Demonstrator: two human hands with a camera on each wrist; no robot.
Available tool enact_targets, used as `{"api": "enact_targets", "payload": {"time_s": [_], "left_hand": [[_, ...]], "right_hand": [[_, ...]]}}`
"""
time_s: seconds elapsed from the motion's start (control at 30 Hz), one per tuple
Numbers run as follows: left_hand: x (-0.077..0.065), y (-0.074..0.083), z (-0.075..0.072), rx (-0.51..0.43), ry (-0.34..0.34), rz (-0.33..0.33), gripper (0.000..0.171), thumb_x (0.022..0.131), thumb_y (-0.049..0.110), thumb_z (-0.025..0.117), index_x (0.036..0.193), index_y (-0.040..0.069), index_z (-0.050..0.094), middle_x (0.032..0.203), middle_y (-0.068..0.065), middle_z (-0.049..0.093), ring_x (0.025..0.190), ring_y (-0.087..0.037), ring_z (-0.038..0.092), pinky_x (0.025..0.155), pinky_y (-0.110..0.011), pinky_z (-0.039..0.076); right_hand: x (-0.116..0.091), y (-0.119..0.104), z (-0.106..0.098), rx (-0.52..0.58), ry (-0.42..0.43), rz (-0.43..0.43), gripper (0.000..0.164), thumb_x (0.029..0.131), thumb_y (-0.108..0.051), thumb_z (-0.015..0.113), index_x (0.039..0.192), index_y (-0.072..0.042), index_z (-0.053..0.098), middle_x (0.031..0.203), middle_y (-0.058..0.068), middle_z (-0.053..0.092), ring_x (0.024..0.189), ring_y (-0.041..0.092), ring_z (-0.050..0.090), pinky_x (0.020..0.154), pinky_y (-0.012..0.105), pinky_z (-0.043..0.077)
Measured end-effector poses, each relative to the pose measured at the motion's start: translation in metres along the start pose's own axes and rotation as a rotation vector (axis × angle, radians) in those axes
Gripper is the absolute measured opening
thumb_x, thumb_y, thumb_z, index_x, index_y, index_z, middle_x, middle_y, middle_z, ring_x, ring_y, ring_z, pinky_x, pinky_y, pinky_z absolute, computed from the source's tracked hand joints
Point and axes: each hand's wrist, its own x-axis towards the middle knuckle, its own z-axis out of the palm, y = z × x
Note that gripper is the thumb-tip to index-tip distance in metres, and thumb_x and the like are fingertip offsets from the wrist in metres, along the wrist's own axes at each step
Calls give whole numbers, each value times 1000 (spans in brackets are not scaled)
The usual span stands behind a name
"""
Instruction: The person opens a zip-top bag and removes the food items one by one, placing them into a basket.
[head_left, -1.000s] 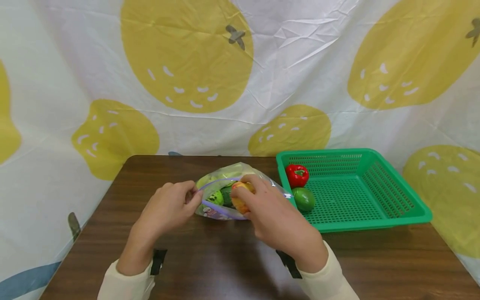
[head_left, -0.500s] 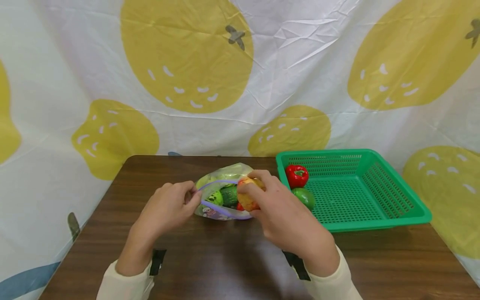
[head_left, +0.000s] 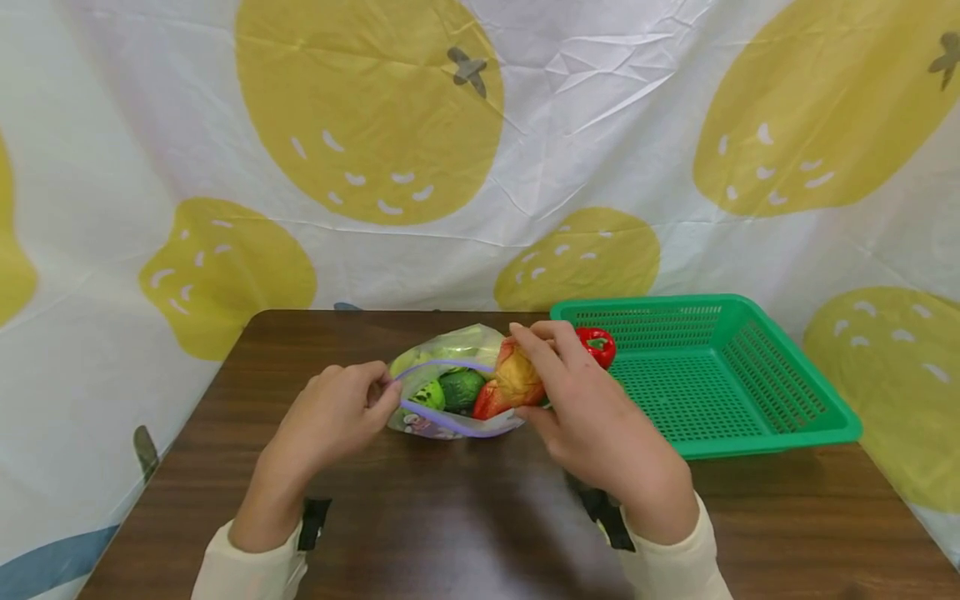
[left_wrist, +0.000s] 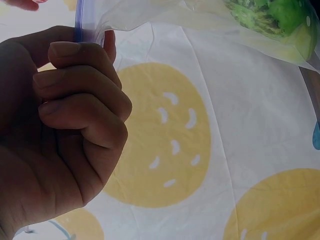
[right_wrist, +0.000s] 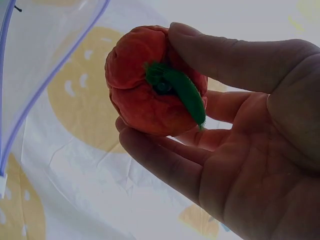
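My left hand (head_left: pixel 330 425) pinches the left end of a clear zip-lock bag (head_left: pixel 438 428) with a purple seal; the left wrist view shows the seal (left_wrist: pixel 86 22) at its fingertips. My right hand (head_left: pixel 592 408) holds a wrinkled red-and-yellow fruit (head_left: pixel 519 375) by its sides at the right end of the bag's mouth. In the right wrist view this fruit (right_wrist: pixel 135 85) has a green stem. Inside the bag lie a speckled light-green thing (head_left: pixel 430 395), a dark-green bumpy thing (head_left: pixel 461 388) and a red piece (head_left: pixel 491 402), partly hidden.
Right of the bag, a green plastic basket (head_left: pixel 780 442) stands on the dark wooden table (head_left: pixel 420 517). A red bell pepper (head_left: pixel 600 343) sits at its left side, partly behind my right hand. A curtain printed with yellow fruit (head_left: pixel 375 275) hangs behind the table.
My right hand has moved right and slightly up with the fruit, from within the bag to its right end. It now hides the green fruit in the basket. The left hand stays put.
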Motion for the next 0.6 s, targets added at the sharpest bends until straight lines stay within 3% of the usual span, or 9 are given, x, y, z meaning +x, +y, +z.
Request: {"api": "enact_targets", "payload": {"time_s": [0.3,0.6], "left_hand": [[0,-1,0,2,-8,-6,17,96,21,57,82,13,63,59,6,47,53,-11,42,51,-29,33],[1,-1,0,3,-11,-11,17,96,21,57,82,13,63,60,5,47,53,-11,43,52,-30,34]], "right_hand": [[-2,7,-6,-2,51,20,72,77,-11,87,140,-7,53,131,9,47,105,25,62,87,39,55],[-3,15,-13,21,109,4,67,74,-9,88,131,-9,52,122,8,49,102,22,59,83,37,55]]}}
